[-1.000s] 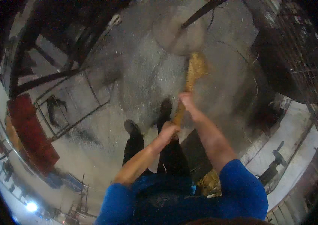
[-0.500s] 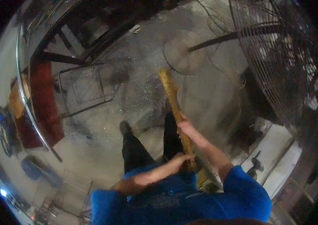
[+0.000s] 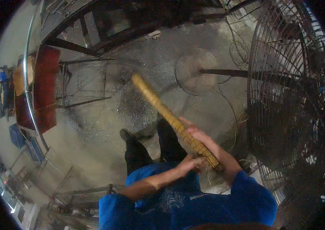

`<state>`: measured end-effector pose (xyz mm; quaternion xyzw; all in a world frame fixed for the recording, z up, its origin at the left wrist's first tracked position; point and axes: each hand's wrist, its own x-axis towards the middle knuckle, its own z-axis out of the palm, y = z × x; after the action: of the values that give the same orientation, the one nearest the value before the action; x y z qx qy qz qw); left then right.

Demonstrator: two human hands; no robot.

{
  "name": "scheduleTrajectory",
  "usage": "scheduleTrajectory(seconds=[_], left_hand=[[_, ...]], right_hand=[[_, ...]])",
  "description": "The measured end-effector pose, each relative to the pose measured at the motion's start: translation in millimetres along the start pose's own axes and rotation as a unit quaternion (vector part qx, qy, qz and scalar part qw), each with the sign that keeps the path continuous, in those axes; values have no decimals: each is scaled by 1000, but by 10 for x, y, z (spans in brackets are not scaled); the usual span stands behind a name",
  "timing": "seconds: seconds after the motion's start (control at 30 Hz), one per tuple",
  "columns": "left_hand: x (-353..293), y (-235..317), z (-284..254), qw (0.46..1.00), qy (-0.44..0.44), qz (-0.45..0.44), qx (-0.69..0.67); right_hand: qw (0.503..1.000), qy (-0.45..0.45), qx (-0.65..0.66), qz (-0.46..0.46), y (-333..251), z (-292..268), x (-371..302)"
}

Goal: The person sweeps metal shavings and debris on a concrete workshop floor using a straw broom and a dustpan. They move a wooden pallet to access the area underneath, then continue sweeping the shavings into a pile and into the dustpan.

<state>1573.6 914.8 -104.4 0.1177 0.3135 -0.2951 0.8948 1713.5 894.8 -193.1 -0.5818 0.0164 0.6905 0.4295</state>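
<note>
A long yellow-brown bundle (image 3: 158, 105), ringed with dark cross bands, slants across in front of my body. Its far end points up and left over the floor, and its dark, ragged near end lies by my right forearm. My right hand (image 3: 195, 133) grips it around the middle from the right side, with the fingers partly hidden behind it. Closer to the near end, my left hand (image 3: 193, 163) is closed on the bundle from the left. What the bundle is made of is too blurred to tell.
A large fan with a wire cage (image 3: 285, 69) stands at right, its pole running to a round base (image 3: 197, 71). A coiled cable (image 3: 239, 53) lies behind. At left are a red box-like cabinet (image 3: 47, 88), a curved metal tube (image 3: 26, 76) and a thin metal frame (image 3: 83, 101).
The bundle's far end has swung left, and its near end has moved right. Both hands stay on it. My view has shifted, bringing more of the fan cage in.
</note>
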Motion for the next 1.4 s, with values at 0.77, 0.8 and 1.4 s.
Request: scheduleTrajectory(seconds=[0.77, 0.8, 1.4], left_hand=[[158, 339, -114, 919, 17, 203, -337], [140, 349, -46, 923, 12, 200, -329], [710, 1518, -1746, 844, 85, 331, -414]], right_hand=[[978, -98, -44, 177, -455, 477, 843], [984, -86, -59, 142, -479, 437, 760], [913, 133, -371, -105, -777, -235, 3233]])
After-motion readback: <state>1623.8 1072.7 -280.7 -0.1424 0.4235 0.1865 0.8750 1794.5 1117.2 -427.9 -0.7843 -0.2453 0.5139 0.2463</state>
